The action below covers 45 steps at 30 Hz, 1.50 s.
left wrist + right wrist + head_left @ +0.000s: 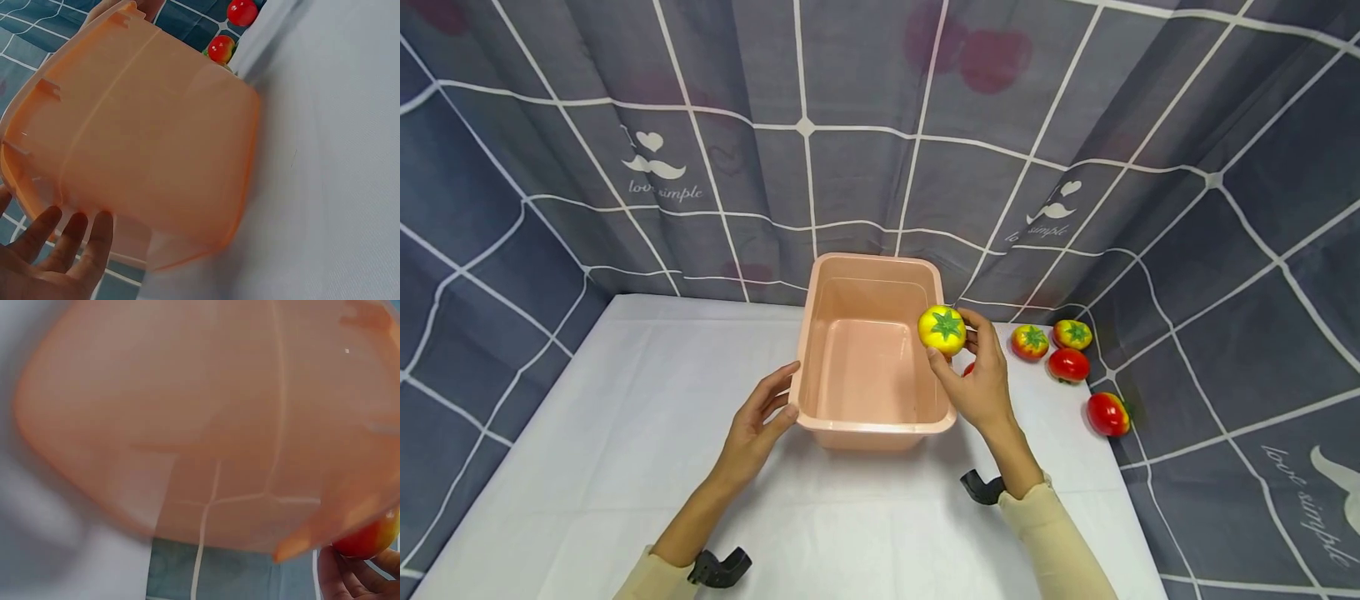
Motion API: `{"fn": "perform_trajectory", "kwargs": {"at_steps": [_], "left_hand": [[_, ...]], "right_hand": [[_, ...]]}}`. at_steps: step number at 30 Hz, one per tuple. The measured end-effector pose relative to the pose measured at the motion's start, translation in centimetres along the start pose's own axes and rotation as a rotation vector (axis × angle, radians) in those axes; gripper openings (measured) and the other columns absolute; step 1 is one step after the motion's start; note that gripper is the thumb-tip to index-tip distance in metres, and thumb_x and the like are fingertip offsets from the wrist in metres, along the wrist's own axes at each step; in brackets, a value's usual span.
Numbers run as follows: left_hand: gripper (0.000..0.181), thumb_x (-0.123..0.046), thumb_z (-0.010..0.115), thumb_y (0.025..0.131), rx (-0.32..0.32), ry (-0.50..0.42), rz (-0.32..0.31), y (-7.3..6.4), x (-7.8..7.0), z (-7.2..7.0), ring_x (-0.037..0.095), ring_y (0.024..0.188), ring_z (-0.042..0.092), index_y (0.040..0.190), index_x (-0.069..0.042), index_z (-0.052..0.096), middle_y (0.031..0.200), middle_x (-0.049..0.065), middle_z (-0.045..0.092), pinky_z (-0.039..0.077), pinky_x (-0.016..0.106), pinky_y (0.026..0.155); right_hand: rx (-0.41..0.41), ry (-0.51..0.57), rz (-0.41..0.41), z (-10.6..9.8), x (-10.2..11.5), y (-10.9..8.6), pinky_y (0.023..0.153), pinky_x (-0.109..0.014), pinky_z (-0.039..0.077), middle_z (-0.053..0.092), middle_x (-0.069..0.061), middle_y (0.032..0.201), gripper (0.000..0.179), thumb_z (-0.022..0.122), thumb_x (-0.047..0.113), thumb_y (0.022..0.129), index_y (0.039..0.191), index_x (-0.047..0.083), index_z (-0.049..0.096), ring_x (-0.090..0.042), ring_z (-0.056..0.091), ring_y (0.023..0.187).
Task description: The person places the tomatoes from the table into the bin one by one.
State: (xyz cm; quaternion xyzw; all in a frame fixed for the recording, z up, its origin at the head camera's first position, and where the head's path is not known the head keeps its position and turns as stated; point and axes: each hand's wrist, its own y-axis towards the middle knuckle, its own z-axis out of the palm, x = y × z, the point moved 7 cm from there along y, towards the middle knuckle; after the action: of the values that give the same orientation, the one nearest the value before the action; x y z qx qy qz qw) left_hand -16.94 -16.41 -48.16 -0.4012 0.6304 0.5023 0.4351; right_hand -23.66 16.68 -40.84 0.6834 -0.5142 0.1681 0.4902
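A pink plastic bin stands on the white-covered table with its inside bare. Along its left side my left hand touches the rim; in the left wrist view, the outstretched fingers lie against the outer wall. Over the bin's right rim, my right hand pinches a yellow tomato with a green star-shaped top between thumb and fingers. From below, in the right wrist view, this tomato looks red and yellow. Part of another red tomato shows behind the right hand.
To the right lie a red-yellow tomato, a yellow-green one, a red one and another red one near the table's right edge. Grey checked curtains hang behind and on both sides.
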Motion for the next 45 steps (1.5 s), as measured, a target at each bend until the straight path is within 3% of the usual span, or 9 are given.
{"fn": "perform_trajectory", "kwargs": {"at_steps": [8,15,22,29,34,39,45], "left_hand": [[0.063,-0.002,0.059,0.108,0.0,-0.005,-0.002,0.1,0.0,-0.1,0.028,0.139,0.058,0.166,-0.02,0.042,0.163,0.021,0.045,0.061,0.023,0.1],[0.063,-0.003,0.059,0.108,-0.001,-0.007,-0.013,0.2,0.1,-0.1,0.036,0.139,0.058,0.166,-0.021,0.042,0.163,0.015,0.048,0.061,0.024,0.1],[0.062,-0.004,0.058,0.109,0.002,-0.02,-0.016,0.1,0.0,-0.1,0.013,0.135,0.06,0.166,-0.02,0.041,0.159,0.023,0.047,0.061,0.024,0.1],[0.062,-0.004,0.058,0.109,0.01,-0.024,-0.025,-0.3,0.1,0.0,0.031,0.137,0.06,0.167,-0.02,0.04,0.159,0.017,0.049,0.061,0.024,0.099],[0.061,-0.005,0.057,0.11,0.007,-0.016,-0.029,-0.3,0.2,0.0,0.034,0.136,0.061,0.166,-0.019,0.041,0.157,0.021,0.05,0.061,0.024,0.099],[0.061,-0.005,0.057,0.11,0.004,-0.008,-0.029,-0.3,0.1,0.0,0.034,0.137,0.06,0.166,-0.02,0.041,0.157,0.024,0.049,0.061,0.024,0.099],[0.062,-0.005,0.058,0.109,0.006,-0.017,-0.032,-0.3,-0.1,0.0,0.021,0.136,0.061,0.166,-0.02,0.04,0.158,0.022,0.049,0.061,0.023,0.1]], "right_hand": [[0.047,0.026,-0.01,1.2,1.0,0.4,0.112,-0.048,0.055,0.059,-0.01,0.146,0.074,0.085,0.031,0.09,0.153,0.012,0.05,-0.028,0.066,0.124],[0.097,0.047,-0.003,2.1,1.8,0.8,0.107,-0.047,0.055,0.059,-0.011,0.144,0.075,0.087,0.027,0.089,0.152,0.012,0.05,-0.027,0.064,0.122],[0.173,0.077,0.008,3.2,2.5,0.9,0.114,-0.048,0.057,0.057,-0.009,0.147,0.076,0.088,0.027,0.09,0.152,0.011,0.048,-0.028,0.065,0.128],[0.21,0.064,-0.006,3.8,3.2,0.7,0.113,-0.046,0.058,0.057,-0.006,0.147,0.074,0.087,0.03,0.091,0.151,0.014,0.048,-0.026,0.065,0.129],[0.217,0.056,-0.02,4.0,3.4,0.8,0.111,-0.046,0.059,0.057,-0.005,0.147,0.073,0.087,0.031,0.091,0.152,0.015,0.048,-0.025,0.066,0.127],[0.223,0.066,-0.035,4.1,3.5,0.9,0.112,-0.045,0.059,0.057,-0.006,0.148,0.072,0.086,0.029,0.092,0.151,0.014,0.048,-0.027,0.067,0.129],[0.211,0.101,-0.035,3.9,3.3,0.8,0.112,-0.047,0.058,0.057,-0.007,0.15,0.069,0.085,0.025,0.094,0.151,0.012,0.049,-0.028,0.068,0.13]]}}
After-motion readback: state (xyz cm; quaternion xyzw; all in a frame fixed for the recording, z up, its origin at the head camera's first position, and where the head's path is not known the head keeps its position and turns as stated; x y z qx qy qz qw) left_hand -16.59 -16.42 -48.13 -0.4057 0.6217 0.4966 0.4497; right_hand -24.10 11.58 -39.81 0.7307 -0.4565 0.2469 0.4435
